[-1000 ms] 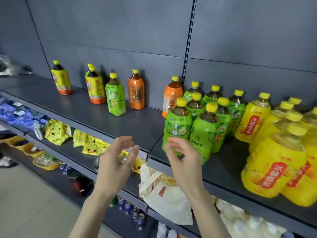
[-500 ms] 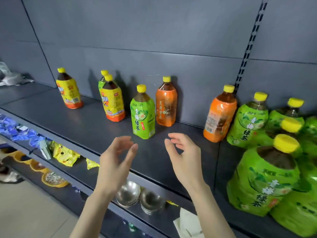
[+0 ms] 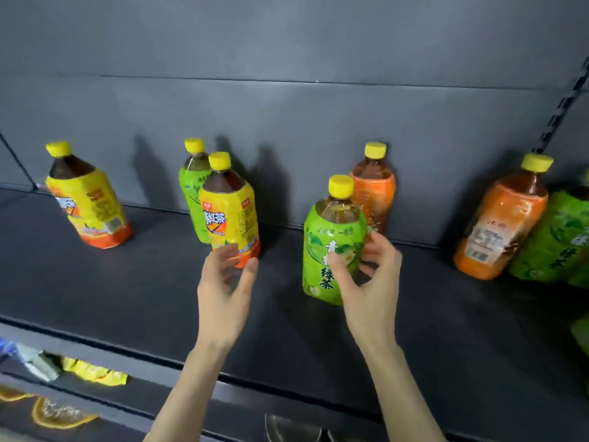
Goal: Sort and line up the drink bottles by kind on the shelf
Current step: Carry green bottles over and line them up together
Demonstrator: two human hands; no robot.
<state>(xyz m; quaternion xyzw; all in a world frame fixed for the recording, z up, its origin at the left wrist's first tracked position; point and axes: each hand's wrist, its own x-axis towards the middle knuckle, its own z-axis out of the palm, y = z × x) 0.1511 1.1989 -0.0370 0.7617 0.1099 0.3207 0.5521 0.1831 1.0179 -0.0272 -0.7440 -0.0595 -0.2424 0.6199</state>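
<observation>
While the fingers (image 3: 379, 248) of the right hand (image 3: 369, 291) curl round the upright, yellow-capped green bottle (image 3: 328, 240), open shelf (image 3: 127, 298) runs from them to the front edge. The left hand (image 3: 223, 295), fingers spread, hovers before the yellow bottle (image 3: 229, 215).

Shop, drinks aisle.
- Long dark grey metal shelf (image 3: 127, 282), plain grey back panels (image 3: 287, 43) behind it, slotted metal upright (image 3: 561, 113) above shelf's right end: retail racking.
- On shelf: sealed yellow-capped plastic bottles in repeated brands: yellow-labelled tea bottle (image 3: 89, 205), green-labelled tea bottle (image 3: 331, 250), orange-labelled tea bottle (image 3: 497, 228).
- Below shelf: lower tier with crinkled yellow snack packets (image 3: 95, 373).
</observation>
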